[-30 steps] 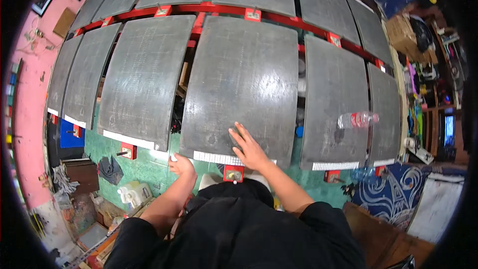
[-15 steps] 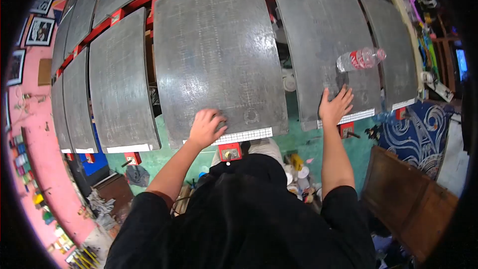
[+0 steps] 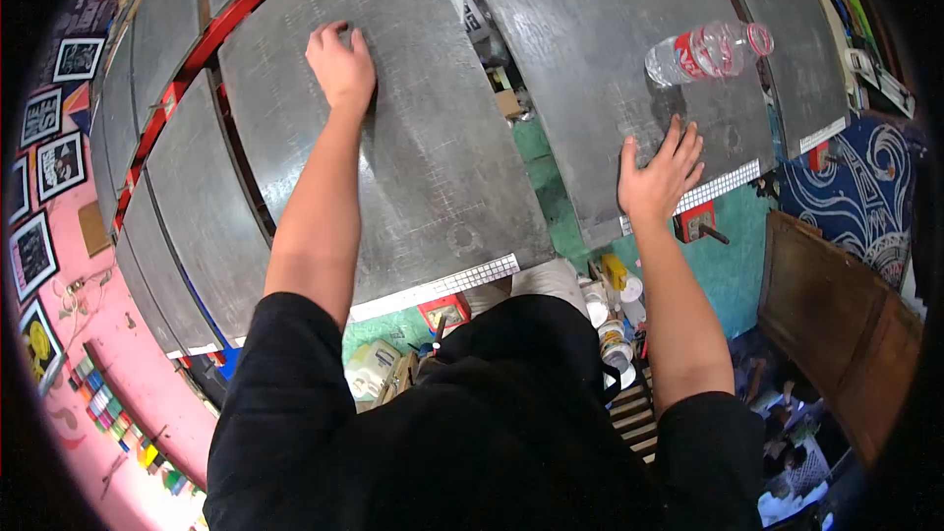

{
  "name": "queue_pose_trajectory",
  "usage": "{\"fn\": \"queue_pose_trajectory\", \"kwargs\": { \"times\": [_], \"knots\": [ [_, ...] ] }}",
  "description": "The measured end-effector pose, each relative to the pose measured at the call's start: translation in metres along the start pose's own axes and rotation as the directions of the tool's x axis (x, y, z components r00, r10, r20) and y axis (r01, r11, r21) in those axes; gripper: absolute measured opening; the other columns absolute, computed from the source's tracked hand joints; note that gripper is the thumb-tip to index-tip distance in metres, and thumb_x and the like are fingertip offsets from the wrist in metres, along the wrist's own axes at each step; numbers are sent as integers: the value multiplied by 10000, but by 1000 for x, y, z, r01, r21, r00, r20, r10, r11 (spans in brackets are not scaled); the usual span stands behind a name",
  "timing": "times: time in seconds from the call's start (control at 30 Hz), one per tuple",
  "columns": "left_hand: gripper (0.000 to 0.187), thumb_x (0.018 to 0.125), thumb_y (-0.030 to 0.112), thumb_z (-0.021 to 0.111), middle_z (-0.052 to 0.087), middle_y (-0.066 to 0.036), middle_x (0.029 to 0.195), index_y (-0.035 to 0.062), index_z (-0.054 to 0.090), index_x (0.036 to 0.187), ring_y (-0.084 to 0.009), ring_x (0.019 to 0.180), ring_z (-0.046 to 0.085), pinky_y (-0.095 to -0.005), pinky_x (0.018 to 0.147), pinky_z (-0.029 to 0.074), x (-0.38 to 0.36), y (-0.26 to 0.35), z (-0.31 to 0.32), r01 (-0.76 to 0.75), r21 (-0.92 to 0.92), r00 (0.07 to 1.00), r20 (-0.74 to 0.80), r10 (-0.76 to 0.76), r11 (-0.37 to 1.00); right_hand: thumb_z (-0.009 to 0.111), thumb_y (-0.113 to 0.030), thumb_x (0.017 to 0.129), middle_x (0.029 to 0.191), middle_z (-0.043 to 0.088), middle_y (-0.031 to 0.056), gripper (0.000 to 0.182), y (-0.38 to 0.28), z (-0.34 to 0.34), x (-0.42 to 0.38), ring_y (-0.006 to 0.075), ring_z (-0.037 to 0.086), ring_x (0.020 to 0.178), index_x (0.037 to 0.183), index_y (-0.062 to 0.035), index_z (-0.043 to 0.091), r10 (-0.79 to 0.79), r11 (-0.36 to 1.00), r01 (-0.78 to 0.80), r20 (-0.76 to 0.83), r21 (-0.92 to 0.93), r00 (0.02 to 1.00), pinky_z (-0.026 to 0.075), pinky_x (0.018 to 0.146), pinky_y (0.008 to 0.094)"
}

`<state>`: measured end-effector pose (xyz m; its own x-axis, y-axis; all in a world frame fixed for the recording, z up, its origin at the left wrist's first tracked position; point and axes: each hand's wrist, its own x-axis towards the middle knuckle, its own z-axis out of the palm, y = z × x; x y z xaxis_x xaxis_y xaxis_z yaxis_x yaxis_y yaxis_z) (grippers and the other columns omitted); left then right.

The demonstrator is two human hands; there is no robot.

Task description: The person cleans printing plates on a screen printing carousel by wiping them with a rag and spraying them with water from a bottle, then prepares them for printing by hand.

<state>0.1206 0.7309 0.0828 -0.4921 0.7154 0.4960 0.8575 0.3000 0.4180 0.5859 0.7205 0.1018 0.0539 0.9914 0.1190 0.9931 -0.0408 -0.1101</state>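
My left hand is over the upper part of a large grey board, fingers loosely bent and thumb apart. I see nothing held in it, though the undersides of the fingers are hidden. My right hand lies flat with spread fingers on the neighbouring grey board, near its lower edge. Just above those fingertips a clear plastic bottle with a red label lies on its side. A white strip with a black grid runs along the lower edge of the board under my left hand.
A red metal frame supports the boards, with red brackets at their lower edges. Gaps separate the boards. Below are tubs and a white jug. A brown wooden panel stands at the right, beside blue patterned cloth.
My left hand has moved from the board's lower edge up to its upper part. My right hand stays on its board near the bottle. The view has shifted and tilted.
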Motion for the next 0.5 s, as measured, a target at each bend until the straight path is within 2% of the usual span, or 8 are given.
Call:
{"fn": "queue_pose_trajectory", "kwargs": {
  "times": [0.07,0.1,0.13,0.17,0.27,0.3,0.4,0.5],
  "knots": [
    [317,931,166,712,663,-192,1294,35,671,1217,-411,1263,571,-498,1111,429,-4,33,13,-71,23,997,39,70,997,625,-572,936,1677,279,204,878,2,2,-2,415,216,1575,1620,-103,339,2,1000,-2,7,-15,1000,169,1256,629],
    [342,914,149,699,683,-176,1311,49,688,1241,-418,1298,578,-511,1154,415,-22,53,10,-137,-63,980,137,144,989,628,-571,933,1676,280,204,882,1,2,0,416,216,1575,1622,-104,335,-4,1000,4,-6,-12,1000,170,1255,629],
    [366,903,131,693,677,-183,1326,58,686,1261,-429,1359,546,-515,1204,376,-52,87,4,-201,-126,961,165,221,971,632,-570,928,1676,282,200,889,1,2,0,413,216,1576,1624,-107,331,-4,1000,4,-2,-19,1000,173,1254,632],
    [372,890,100,686,670,-187,1349,64,688,1260,-431,1404,516,-524,1242,334,-85,124,-9,-184,-203,932,276,237,962,632,-570,928,1676,282,200,889,1,1,-1,413,216,1576,1624,-107,331,5,1000,-5,6,-23,1000,173,1254,632],
    [523,909,173,734,576,-163,1499,58,615,1405,-390,1475,453,-551,1253,319,-192,188,-60,-180,-428,652,622,434,885,635,-564,924,1680,282,190,887,1,1,0,405,224,1576,1625,-113,331,6,1000,-6,-7,5,1000,174,1255,637],
    [623,903,209,767,529,-156,1548,53,555,1468,-373,1510,409,-539,1260,319,-215,179,-72,-264,-507,581,595,555,821,635,-564,924,1680,282,190,887,1,1,0,405,224,1576,1625,-113,331,9,1000,-8,-8,9,1000,174,1255,637],
    [634,904,218,775,533,-157,1545,62,548,1475,-368,1517,398,-528,1261,321,-186,154,-81,-280,-444,577,631,519,851,637,-562,923,1682,280,188,887,2,1,-1,404,223,1578,1625,-114,329,14,1000,-14,-4,11,1000,174,1256,636],
    [592,928,194,746,532,-174,1547,52,552,1469,-383,1505,412,-528,1259,322,-114,126,-35,-339,-337,730,495,472,878,636,-560,923,1683,281,184,887,0,0,1,400,219,1580,1625,-115,329,19,1000,-19,-6,16,1000,169,1260,632]
  ]
}}
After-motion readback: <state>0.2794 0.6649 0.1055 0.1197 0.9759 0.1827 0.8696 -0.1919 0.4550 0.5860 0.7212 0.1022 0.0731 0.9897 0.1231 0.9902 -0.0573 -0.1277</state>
